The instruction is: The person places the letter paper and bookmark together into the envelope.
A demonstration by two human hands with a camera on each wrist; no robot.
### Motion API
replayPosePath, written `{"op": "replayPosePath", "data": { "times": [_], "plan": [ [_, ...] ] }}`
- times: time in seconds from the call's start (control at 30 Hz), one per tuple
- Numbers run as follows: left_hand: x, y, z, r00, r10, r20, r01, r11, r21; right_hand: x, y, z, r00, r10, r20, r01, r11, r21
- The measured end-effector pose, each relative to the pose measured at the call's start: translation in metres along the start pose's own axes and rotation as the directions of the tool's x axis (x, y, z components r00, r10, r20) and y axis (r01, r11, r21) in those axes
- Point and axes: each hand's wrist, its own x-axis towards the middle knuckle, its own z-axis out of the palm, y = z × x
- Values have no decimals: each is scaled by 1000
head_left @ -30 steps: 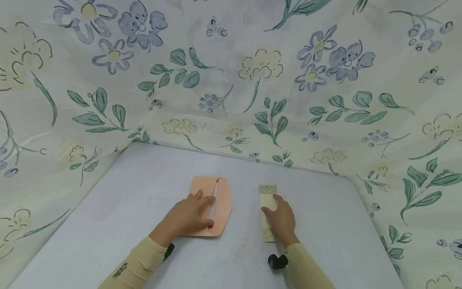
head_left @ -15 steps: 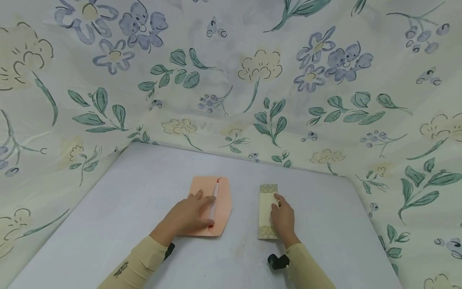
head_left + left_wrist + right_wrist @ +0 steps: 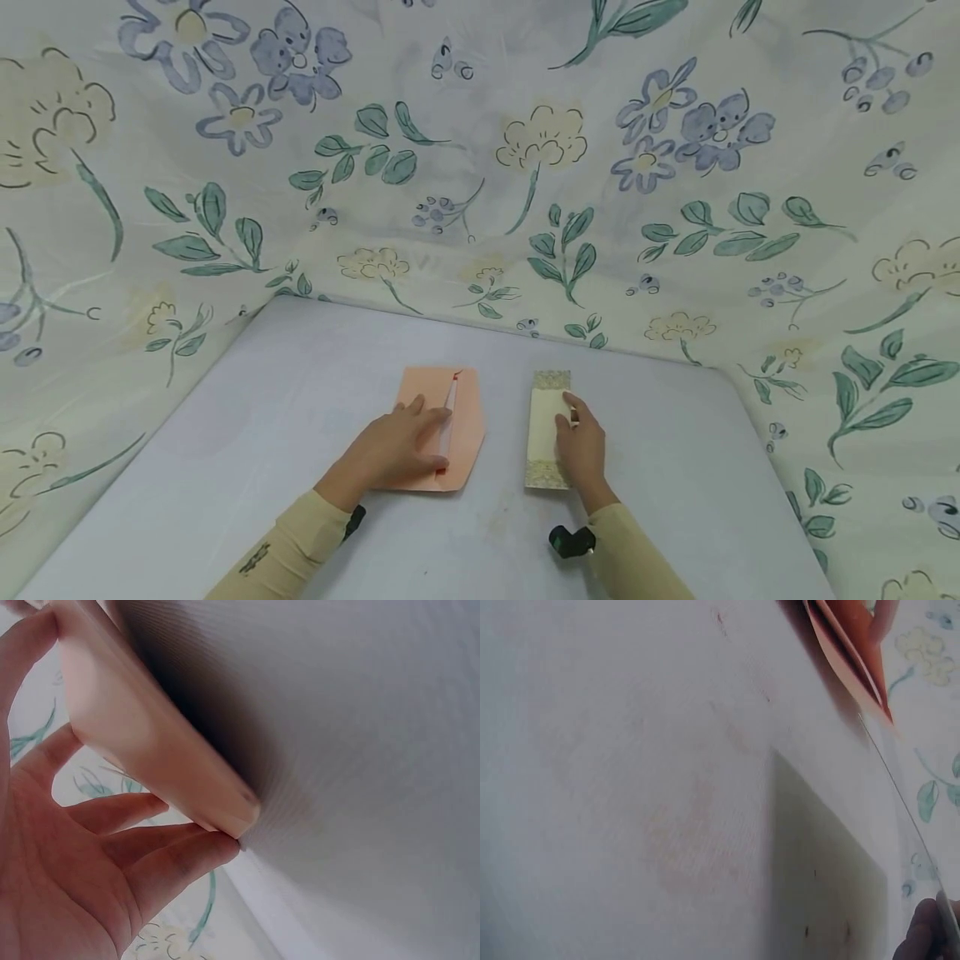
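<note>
A peach envelope (image 3: 467, 433) sits left of centre on the white table, its long slit showing white with red spots at both ends. My left hand (image 3: 388, 446) grips it, thumb and fingers spread along the slit. Seen from the left wrist, the envelope (image 3: 135, 727) leans off the surface between thumb and fingertips. To its right, a cream card (image 3: 546, 425) with speckled bands at both ends is pinched along its right edge by my right hand (image 3: 585, 442). The right wrist view shows this card (image 3: 900, 784) edge-on, raised above the table and apart from the envelope (image 3: 855, 656).
The white table (image 3: 300, 358) runs back to a floral cloth (image 3: 450, 167) that hangs behind it and along its sides. A shadow (image 3: 817, 885) falls on the table below the card. Black wrist cameras show beside both sleeves (image 3: 633, 550).
My right hand has shifted its grip to the card's right edge and moved it slightly left and away from me, toward the envelope. The left hand and envelope stay nearly still.
</note>
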Motion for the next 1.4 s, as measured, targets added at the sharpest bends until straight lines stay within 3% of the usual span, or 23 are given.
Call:
{"op": "replayPosePath", "data": {
  "times": [0.33, 1.03, 1.4],
  "plan": [
    [1, 3, 1, 1000, 0, 7, 0, 1000, 4, -3, -13, 9, 1000, 25, 15, -25, 999, 32],
    [3, 5, 2, 1000, 0, 4, 0, 1000, 18, -9, -35, 43, 999, -19, 51, 15, 996, 93],
    [3, 5, 2, 1000, 7, -2, -7, 1000, 20, -14, -44, 53, 998, -5, 63, 0, 997, 79]
  ]
}}
